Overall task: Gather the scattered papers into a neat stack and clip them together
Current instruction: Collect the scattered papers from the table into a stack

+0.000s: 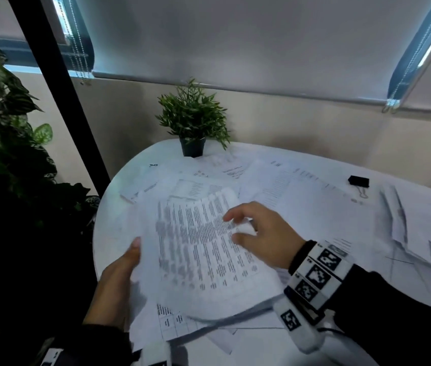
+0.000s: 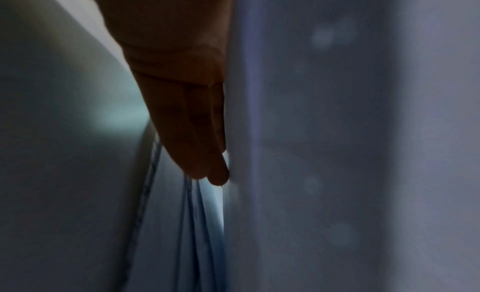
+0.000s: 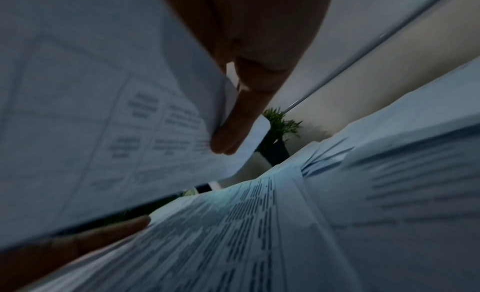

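Observation:
Over the near left of the round white table (image 1: 111,228), a bundle of printed papers (image 1: 203,262) is raised. My left hand (image 1: 130,257) grips its left edge, thumb on top and fingers (image 2: 197,132) underneath. My right hand (image 1: 235,228) pinches the right edge of the top sheet between index finger and thumb; the right wrist view shows that sheet (image 3: 91,132) lifted off the pages below (image 3: 259,235). More loose sheets (image 1: 301,202) lie spread across the table. A black binder clip (image 1: 358,180) rests on papers at the far right, away from both hands.
A small potted plant (image 1: 192,122) stands at the table's back edge. Further sheets (image 1: 420,233) pile up at the right. A large leafy plant (image 1: 3,128) and a black post (image 1: 58,88) stand left of the table. Wall and window blinds are behind.

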Motion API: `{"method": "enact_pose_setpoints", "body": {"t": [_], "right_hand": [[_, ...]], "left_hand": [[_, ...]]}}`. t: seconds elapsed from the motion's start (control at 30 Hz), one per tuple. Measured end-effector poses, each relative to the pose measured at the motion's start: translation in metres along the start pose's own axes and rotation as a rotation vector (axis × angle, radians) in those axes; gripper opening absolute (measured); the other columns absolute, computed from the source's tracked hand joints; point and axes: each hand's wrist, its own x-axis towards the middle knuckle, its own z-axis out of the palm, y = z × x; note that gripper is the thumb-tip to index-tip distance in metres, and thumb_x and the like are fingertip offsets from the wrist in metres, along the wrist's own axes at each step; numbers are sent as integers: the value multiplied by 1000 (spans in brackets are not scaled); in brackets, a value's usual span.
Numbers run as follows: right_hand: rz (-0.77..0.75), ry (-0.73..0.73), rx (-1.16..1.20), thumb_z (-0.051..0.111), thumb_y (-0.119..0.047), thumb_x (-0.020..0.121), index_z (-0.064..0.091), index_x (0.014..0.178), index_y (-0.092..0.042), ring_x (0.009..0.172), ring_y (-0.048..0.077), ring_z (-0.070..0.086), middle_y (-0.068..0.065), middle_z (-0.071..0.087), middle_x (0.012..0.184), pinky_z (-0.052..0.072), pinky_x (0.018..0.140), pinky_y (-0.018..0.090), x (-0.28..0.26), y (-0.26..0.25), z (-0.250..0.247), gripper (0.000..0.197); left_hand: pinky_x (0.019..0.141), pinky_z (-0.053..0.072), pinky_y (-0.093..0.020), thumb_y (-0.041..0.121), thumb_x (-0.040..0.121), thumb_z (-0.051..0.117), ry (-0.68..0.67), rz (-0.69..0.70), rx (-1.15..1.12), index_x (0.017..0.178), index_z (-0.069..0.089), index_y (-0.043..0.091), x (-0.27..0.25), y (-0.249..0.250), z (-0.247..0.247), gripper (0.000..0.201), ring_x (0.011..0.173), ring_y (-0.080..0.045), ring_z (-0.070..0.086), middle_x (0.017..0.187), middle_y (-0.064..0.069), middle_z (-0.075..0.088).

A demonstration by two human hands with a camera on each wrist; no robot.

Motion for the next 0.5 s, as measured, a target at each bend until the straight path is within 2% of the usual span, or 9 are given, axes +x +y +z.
{"method": "enact_pose_setpoints", "body": {"t": [0.07, 0.1, 0.17, 0.23, 0.3, 0.33, 0.37, 0.43, 0.5], "right_hand": [[-13, -84, 17, 68, -12, 83, 60, 106, -34, 95, -8, 52, -16, 54, 100, 39, 82, 11, 8, -8, 5, 33], [-12, -105, 25, 67, -10, 83, 61, 108, -30, 92, -10, 53, -16, 55, 99, 42, 83, 11, 12, -13, 6, 33], [1, -144, 39, 66, -5, 83, 62, 110, -27, 83, -12, 54, -15, 58, 97, 45, 85, 12, 21, -19, 9, 35], [18, -213, 61, 66, -4, 81, 63, 109, -28, 80, -9, 55, -12, 61, 96, 44, 83, 9, 25, -25, 14, 37], [8, -299, 51, 69, -12, 81, 61, 110, -32, 88, -4, 56, -10, 61, 101, 42, 85, 10, 28, -30, 22, 36], [-5, -310, 21, 70, -20, 82, 59, 113, -33, 93, 0, 56, -9, 60, 105, 44, 88, 13, 31, -31, 24, 35], [-10, -278, -15, 68, -27, 84, 58, 116, -33, 97, 4, 57, -7, 59, 109, 46, 91, 20, 36, -32, 25, 34], [96, -118, -121, 62, -37, 87, 52, 122, -29, 101, 13, 57, -1, 54, 119, 47, 95, 32, 52, -25, 25, 37], [324, -48, -345, 55, -50, 87, 39, 134, -25, 113, 24, 53, 8, 46, 131, 44, 99, 40, 68, -10, 25, 55]], "left_hand": [[101, 38, -34, 26, 81, 67, 84, 107, 167, 103, 69, 12, -2, 5, -7, 26, 115, -24, 60, 100, -1, 71], [98, 38, -31, 28, 82, 68, 120, 118, 190, 101, 69, 13, -3, 7, -11, 25, 115, -23, 59, 98, 2, 71], [98, 42, -40, 56, 72, 68, 74, 70, 117, 101, 70, 11, -5, 7, -20, 54, 105, -27, 65, 101, -7, 73], [98, 43, -55, 64, 72, 59, 42, -105, -51, 108, 68, 11, -10, 10, -25, 65, 100, -36, 67, 106, -17, 71], [89, 50, -52, 38, 84, 61, 55, -30, 41, 107, 67, 8, -10, 10, -34, 39, 94, -37, 69, 105, -20, 71], [84, 53, -44, 20, 85, 65, 103, 54, 134, 104, 67, 8, -9, 10, -37, 22, 89, -33, 70, 104, -19, 71], [81, 54, -37, 5, 82, 66, 148, 132, 223, 101, 66, 10, -7, 9, -42, 19, 87, -26, 71, 105, -18, 71], [83, 51, -28, -11, 84, 59, 176, 218, 306, 107, 62, 12, -9, 13, -48, 33, 92, -17, 68, 109, -13, 68], [92, 40, -29, -16, 86, 53, 248, 302, 385, 126, 50, 14, -12, 21, -55, 50, 108, -20, 57, 121, -7, 58]]}}
